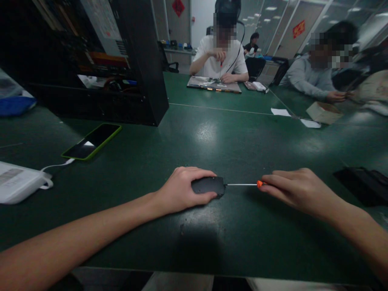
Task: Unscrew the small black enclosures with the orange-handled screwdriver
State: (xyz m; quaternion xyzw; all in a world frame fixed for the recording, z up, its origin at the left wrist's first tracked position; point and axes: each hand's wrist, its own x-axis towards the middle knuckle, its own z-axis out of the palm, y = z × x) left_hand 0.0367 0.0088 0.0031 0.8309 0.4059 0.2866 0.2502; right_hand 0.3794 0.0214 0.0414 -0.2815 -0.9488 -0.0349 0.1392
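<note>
A small black box [208,185] lies on the green table, gripped between the thumb and fingers of my left hand [184,184]. My right hand [292,186] is closed around the handle of a screwdriver [242,184]. Its thin metal shaft runs level to the left, and the tip meets the right end of the box. Only the orange front of the handle shows; my fingers hide the rest. I cannot make out a screw at the tip.
A phone in a green case [92,141], with a white cable, lies left, near a white device [22,182]. Behind it stands a large black case [148,81]. A black object [366,186] is at right. Across the green table [136,250], a person [220,52] works on a flat panel; another sits right.
</note>
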